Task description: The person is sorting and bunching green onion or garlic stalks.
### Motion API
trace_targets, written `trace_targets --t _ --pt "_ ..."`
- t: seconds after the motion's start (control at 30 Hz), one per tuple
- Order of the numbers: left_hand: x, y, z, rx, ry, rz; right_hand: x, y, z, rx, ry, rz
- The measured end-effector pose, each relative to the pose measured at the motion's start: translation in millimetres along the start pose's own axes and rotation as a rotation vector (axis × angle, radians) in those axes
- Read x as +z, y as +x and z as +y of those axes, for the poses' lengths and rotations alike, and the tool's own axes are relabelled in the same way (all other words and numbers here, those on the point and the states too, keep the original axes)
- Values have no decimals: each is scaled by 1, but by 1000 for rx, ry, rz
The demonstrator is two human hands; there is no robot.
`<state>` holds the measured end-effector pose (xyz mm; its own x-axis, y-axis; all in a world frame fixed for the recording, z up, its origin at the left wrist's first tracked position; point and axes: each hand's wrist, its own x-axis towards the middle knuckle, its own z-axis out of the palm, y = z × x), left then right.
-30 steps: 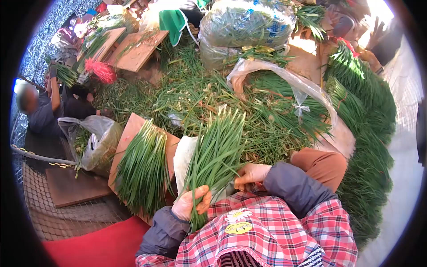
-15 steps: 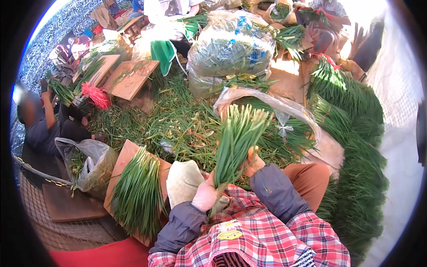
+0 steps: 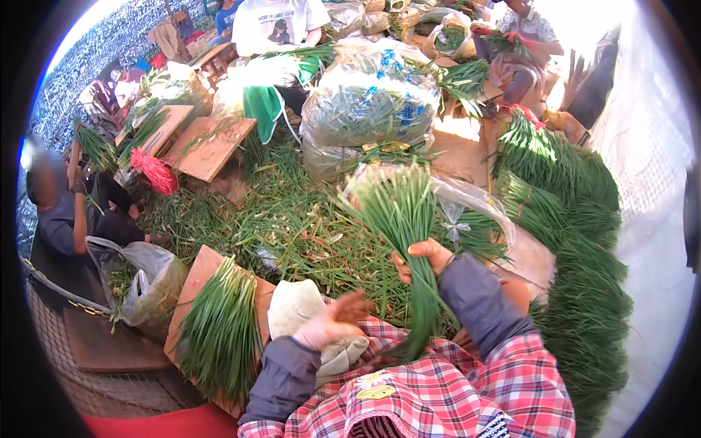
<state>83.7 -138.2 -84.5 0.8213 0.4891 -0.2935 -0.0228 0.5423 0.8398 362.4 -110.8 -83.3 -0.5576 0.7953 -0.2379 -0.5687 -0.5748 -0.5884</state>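
My right hand (image 3: 426, 257) is wrapped round a bunch of garlic chives (image 3: 400, 201), held upright above my lap with the pale cut ends up. The long green leaf ends hang down below that fist, in front of my checked top. To the left, my left hand (image 3: 336, 321) is apart from the bunch, holding nothing, its stretched fingers somewhat blurred. Close beside it lies a whitish cloth (image 3: 293, 310) at my knee. A larger pile of chives (image 3: 223, 328) rests on a tilted wooden board (image 3: 191, 292) at the left.
Loose leaves and trimmings (image 3: 292, 219) cover the ground ahead. A big plastic-wrapped bale (image 3: 371, 102) stands beyond them. Stacked chive bundles (image 3: 584, 292) line the right side. At left are a plastic bag (image 3: 150, 281) and a seated person (image 3: 62, 212); other people work farther back.
My left hand has let go of the chives and moved left. My right hand has closed round the bunch and raised it slightly, and its leaf ends now hang free.
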Motion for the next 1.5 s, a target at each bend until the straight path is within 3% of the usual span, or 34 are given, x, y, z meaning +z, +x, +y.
trace_targets --t 0.1,0.17,0.23,0.27,0.37,0.4,0.5,0.67,0.8,0.9,0.93,1.03,1.07,1.1,1.17,1.23,1.3,1.37,1.47,1.5 --pt "-26 25 -25 299 -411 -23 10 -17 2 267 -224 10" --pt "-4 44 -13 500 -379 -3 23 -18 35 455 -278 -55" --pt "12 57 -16 503 -681 106 22 -17 76 428 -202 -40" --pt "11 59 -20 480 -683 159 21 -19 77 389 -321 71" --pt "7 62 -33 428 -740 272 22 -27 72 -83 -686 220" --pt "6 63 -34 417 -793 277 29 -31 73 -84 -631 243" --pt "8 64 -36 377 -830 316 46 -29 69 -78 -1204 348" --pt "-4 59 -40 339 -727 304 37 -24 66 -112 -764 372" --pt "1 57 -25 417 -656 186 34 -13 66 -14 -731 276" --pt "7 53 -15 394 -632 125 28 -1 70 95 -967 182" --pt "5 55 -17 368 -625 131 39 -2 66 74 -1079 203" --pt "3 55 -26 334 -681 180 68 1 27 582 -1763 244" --pt "1 56 -30 333 -698 210 68 -8 18 479 -1789 339" --pt "-1 56 -32 333 -716 240 65 -17 6 404 -1548 459" --pt "0 56 -28 356 -698 267 42 -28 8 -75 -928 537" --pt "2 58 -26 354 -675 269 41 -29 26 -22 -735 466" --pt "4 65 -22 375 -670 300 61 -21 51 8 -1201 278" --pt "5 71 -22 374 -687 374 45 -6 105 -184 -885 357" --pt "8 67 -12 425 -775 441 44 3 106 -6 -377 311" --pt "10 65 -4 444 -781 436 45 6 104 -46 -350 321"
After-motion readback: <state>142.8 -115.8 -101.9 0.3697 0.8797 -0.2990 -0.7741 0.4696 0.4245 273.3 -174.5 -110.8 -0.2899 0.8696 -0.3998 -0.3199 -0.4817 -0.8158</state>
